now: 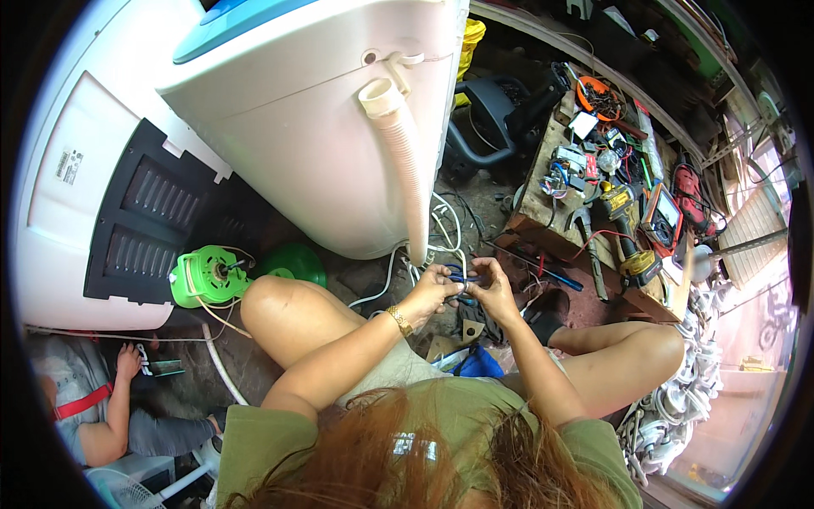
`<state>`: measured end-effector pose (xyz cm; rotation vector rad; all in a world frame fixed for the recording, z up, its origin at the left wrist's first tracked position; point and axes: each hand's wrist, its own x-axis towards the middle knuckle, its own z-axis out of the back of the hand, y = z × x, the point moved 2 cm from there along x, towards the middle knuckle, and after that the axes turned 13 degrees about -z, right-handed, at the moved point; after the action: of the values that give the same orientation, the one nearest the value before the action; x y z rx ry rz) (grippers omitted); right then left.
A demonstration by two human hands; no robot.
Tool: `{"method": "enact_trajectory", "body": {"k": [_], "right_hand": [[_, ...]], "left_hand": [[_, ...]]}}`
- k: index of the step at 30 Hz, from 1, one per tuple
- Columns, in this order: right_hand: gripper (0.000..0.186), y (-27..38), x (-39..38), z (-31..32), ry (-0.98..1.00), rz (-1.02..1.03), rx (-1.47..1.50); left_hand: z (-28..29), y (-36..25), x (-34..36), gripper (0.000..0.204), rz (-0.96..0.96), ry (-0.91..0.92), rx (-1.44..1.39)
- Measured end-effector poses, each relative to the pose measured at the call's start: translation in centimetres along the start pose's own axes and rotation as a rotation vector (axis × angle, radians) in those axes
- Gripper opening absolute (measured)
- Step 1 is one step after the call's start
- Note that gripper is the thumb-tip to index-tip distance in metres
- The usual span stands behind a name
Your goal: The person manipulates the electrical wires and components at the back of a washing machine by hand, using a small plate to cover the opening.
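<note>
Between my knees, my left hand (429, 293) and my right hand (495, 293) meet over a small bundle of dark blue wires (459, 278). The fingers of both hands are pinched on these wires, and the exact join between them is too small to make out. White cables (448, 227) run from just beyond my hands toward the base of a white washing machine (297, 144). Its ribbed drain hose (398, 148) hangs down the side facing me, with the lower end close to my left hand. Under my hands lies a blue cloth or bag (477, 363).
A green motor (209, 277) rests by my left knee, before a black vented panel (161, 208). At right, a wooden bench (543, 199) carries a yellow drill (627, 229), a hammer (587, 246) and an orange bowl (599, 97). Another person's hand (129, 363) shows at lower left.
</note>
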<state>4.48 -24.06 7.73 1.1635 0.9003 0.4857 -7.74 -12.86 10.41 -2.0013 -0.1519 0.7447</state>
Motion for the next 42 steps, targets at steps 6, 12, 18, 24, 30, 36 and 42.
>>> {"method": "enact_trajectory", "body": {"k": [6, 12, 18, 24, 30, 36, 42], "right_hand": [[0.053, -1.3, 0.6, -0.2, -0.157, -0.038, -0.001], [0.051, 1.8, -0.1, -0.4, -0.216, 0.103, -0.177], [0.053, 8.5, -3.3, -1.6, -0.052, 0.508, -0.581], [0.041, 9.0, -0.3, 0.2, 0.064, -0.121, 0.542], [0.02, 6.3, -0.1, 4.2, 0.098, -0.097, 0.199], [0.014, 4.6, -0.5, 1.9, 0.117, -0.036, -0.149], [0.01, 2.6, 0.0, 1.3, 0.139, -0.007, -0.051]], "left_hand": [[0.2, 1.3, -0.4, 0.05, 0.226, 0.042, -0.017], [-0.6, 2.4, 0.1, 0.024, -0.004, 0.066, -0.149], [-1.1, 2.8, 1.6, 0.024, -0.478, -0.055, 0.155], [-0.6, 1.1, 0.9, 0.02, -0.279, 0.078, 0.118], [-1.2, -1.3, 0.9, 0.022, -0.311, 0.155, -0.037], [-1.1, -0.8, 1.3, 0.024, -0.361, 0.072, -0.04], [-1.3, -0.8, 1.3, 0.022, -0.33, 0.063, -0.048]]}}
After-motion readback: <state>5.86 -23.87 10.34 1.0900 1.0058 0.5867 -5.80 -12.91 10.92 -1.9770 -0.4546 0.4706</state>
